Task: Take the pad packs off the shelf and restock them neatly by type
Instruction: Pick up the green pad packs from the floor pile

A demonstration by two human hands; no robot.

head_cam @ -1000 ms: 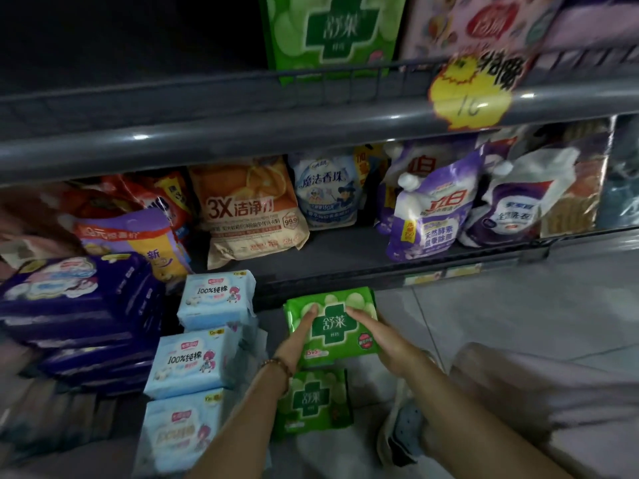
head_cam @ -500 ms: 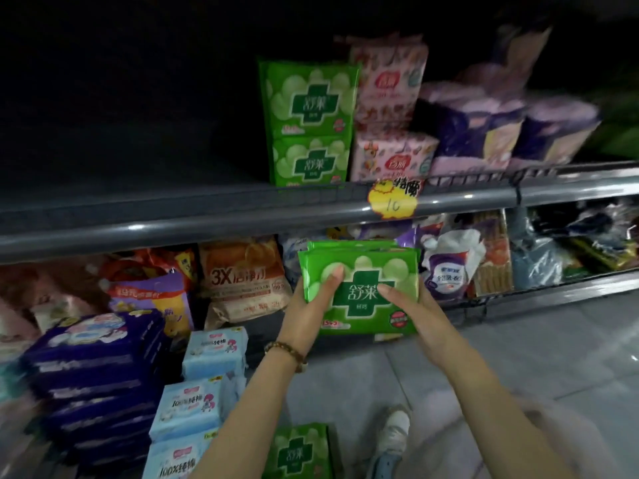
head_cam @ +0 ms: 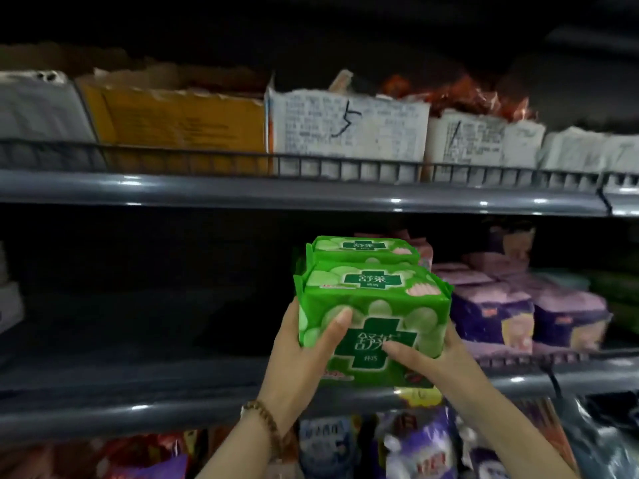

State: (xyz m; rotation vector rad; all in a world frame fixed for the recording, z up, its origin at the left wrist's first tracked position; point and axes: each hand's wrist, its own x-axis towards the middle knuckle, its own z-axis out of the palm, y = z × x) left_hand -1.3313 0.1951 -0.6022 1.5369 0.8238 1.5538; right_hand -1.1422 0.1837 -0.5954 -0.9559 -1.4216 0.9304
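I hold a green pad pack [head_cam: 373,305] with a dark green cross logo in both hands, just in front of the middle shelf [head_cam: 138,402]. My left hand [head_cam: 304,354] grips its left side with the thumb across the front. My right hand [head_cam: 432,361] grips the right side, thumb on the logo. Directly behind it another green pack [head_cam: 363,248] sits on the shelf. Pink packs [head_cam: 425,250] and purple packs [head_cam: 494,312] stand to the right on the same shelf.
The middle shelf's left half is dark with a white item [head_cam: 8,305] at the far left. The upper shelf [head_cam: 311,191] carries cardboard boxes [head_cam: 179,122] behind a wire rail. Detergent pouches [head_cam: 422,444] fill the shelf below.
Both hands lifted the green pack from floor level up to the middle shelf, and my view tilted upward from the floor stacks to the upper shelves.
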